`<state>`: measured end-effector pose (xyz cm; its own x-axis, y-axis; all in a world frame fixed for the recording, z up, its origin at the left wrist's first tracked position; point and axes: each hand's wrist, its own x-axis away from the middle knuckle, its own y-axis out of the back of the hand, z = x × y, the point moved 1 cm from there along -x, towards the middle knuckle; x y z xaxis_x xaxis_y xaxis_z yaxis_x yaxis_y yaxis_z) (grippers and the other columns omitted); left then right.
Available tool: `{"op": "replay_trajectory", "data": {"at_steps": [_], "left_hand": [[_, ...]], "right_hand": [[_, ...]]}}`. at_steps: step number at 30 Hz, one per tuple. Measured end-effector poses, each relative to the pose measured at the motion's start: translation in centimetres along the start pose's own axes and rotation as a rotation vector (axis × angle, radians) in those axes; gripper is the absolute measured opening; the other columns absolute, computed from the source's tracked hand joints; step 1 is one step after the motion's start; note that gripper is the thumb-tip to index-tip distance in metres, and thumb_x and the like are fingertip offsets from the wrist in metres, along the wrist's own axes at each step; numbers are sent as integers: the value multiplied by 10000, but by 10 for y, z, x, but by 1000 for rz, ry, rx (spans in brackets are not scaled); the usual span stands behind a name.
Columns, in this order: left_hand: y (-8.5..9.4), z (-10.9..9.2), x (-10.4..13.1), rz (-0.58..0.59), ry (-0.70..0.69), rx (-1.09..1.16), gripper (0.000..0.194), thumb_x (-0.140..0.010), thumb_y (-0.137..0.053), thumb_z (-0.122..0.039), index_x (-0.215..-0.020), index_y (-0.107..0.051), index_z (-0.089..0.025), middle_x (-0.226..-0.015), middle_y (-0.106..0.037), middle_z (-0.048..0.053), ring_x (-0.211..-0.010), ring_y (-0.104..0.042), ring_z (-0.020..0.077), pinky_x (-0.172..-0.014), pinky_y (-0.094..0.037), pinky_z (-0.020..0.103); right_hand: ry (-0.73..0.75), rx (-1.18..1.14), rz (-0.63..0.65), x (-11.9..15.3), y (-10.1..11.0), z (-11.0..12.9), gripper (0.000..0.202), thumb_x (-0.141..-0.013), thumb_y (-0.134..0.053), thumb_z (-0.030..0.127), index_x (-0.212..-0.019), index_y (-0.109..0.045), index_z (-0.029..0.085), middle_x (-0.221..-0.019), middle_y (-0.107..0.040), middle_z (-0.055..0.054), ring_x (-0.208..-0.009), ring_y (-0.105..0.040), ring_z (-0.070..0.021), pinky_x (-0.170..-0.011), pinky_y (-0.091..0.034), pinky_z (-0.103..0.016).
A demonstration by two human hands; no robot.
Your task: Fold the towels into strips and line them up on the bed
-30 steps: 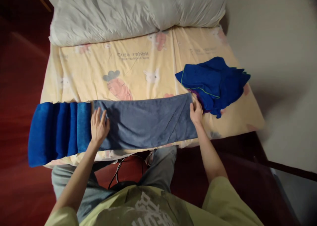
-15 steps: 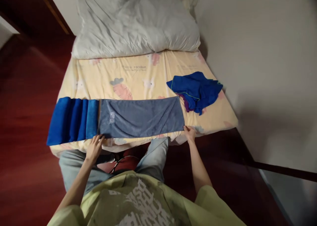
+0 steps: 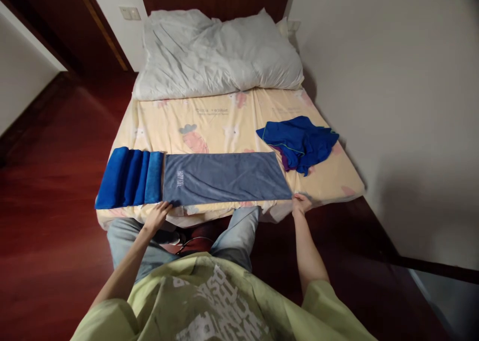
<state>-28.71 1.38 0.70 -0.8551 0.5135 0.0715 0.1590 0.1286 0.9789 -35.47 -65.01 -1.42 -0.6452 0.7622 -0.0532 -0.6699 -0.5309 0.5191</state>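
Observation:
A grey-blue towel (image 3: 228,177) with small white lettering lies flat along the front edge of the bed. My left hand (image 3: 159,215) is closed on its near left corner. At the near right corner, my right hand (image 3: 300,204) pinches the towel's edge. Several blue rolled towels (image 3: 130,177) sit side by side, just left of the grey-blue one. A crumpled heap of dark blue cloth (image 3: 303,142), with some purple showing beneath, lies beyond the right end.
The bed (image 3: 168,119) has a yellow patterned sheet. A bulky white quilt (image 3: 220,57) covers its far end. A wall (image 3: 392,106) rises on the right, and dark red floor (image 3: 48,206) shows on the left.
The view has tilted up and shifted, showing more of the far wall. My right hand has pulled the towel's near right corner slightly outward, and the towel's right end now slants more.

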Motion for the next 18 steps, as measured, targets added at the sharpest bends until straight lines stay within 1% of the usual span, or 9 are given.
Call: {"op": "replay_trajectory", "data": {"at_steps": [1, 3, 5, 7, 10, 12, 15, 17, 18], "left_hand": [[-2, -1, 3, -1, -6, 18, 464, -763, -468, -29, -1093, -747, -196, -1046, -688, 147, -978, -654, 287, -905, -550, 408], [-3, -3, 8, -4, -13, 49, 455, -772, -472, -36, -1096, -748, -194, -1022, -686, 142, -974, -655, 286, -904, -557, 406], [-3, -3, 12, 2, -17, 53, 434, -787, -475, -42, -1089, -751, -190, -995, -684, 139, -979, -657, 286, -903, -560, 399], [-1, -2, 16, 24, -24, 29, 424, -793, -480, -45, -1084, -756, -184, -988, -688, 141, -988, -663, 285, -891, -564, 390], [3, -2, 21, 56, -25, -17, 439, -784, -491, -49, -1098, -763, -189, -1014, -704, 145, -1003, -673, 288, -864, -570, 390], [4, -2, 24, 57, -12, -39, 446, -784, -496, -55, -1109, -768, -198, -1033, -716, 150, -1016, -679, 296, -858, -570, 402], [5, -3, 26, 65, 0, -45, 403, -838, -489, -107, -1106, -776, -194, -1016, -733, 153, -999, -692, 307, -859, -569, 425], [9, -2, 21, 74, -5, -18, 360, -888, -481, -187, -1080, -785, -195, -1006, -743, 143, -978, -700, 306, -872, -569, 431], [13, -1, 16, 70, -4, 5, 355, -910, -472, -230, -1070, -788, -199, -1008, -746, 135, -971, -703, 301, -880, -571, 427]], "right_hand": [[-43, 3, -75, 2, 2, -5, 219, -667, -648, 440, -595, -582, 244, -478, -556, -27, -666, -677, -300, -770, -610, -475], [-117, 35, -166, 7, 5, -14, 173, -623, -644, 396, -572, -578, 245, -500, -590, -31, -669, -682, -303, -804, -607, -492], [-165, 56, -208, 12, 4, -23, 125, -594, -633, 354, -567, -595, 237, -532, -629, -36, -670, -685, -295, -822, -604, -487], [-191, 76, -224, 16, 1, -28, 96, -581, -615, 317, -576, -619, 222, -569, -661, -43, -684, -692, -289, -843, -598, -482], [-198, 110, -214, 18, -1, -31, 101, -578, -585, 269, -606, -650, 196, -635, -701, -64, -724, -704, -283, -872, -587, -467], [-186, 138, -186, 17, 0, -32, 128, -583, -571, 243, -633, -672, 183, -678, -720, -80, -747, -705, -283, -872, -582, -456], [-146, 185, -127, 13, 1, -28, 186, -593, -563, 209, -689, -717, 171, -734, -738, -103, -808, -700, -298, -905, -565, -465], [-76, 229, -96, 8, -2, -20, 242, -620, -560, 197, -762, -753, 158, -815, -756, -130, -904, -695, -316, -974, -535, -483], [-11, 261, -78, 3, -6, -14, 274, -652, -553, 197, -816, -767, 149, -878, -764, -148, -959, -690, -323, -1006, -518, -489]]}}
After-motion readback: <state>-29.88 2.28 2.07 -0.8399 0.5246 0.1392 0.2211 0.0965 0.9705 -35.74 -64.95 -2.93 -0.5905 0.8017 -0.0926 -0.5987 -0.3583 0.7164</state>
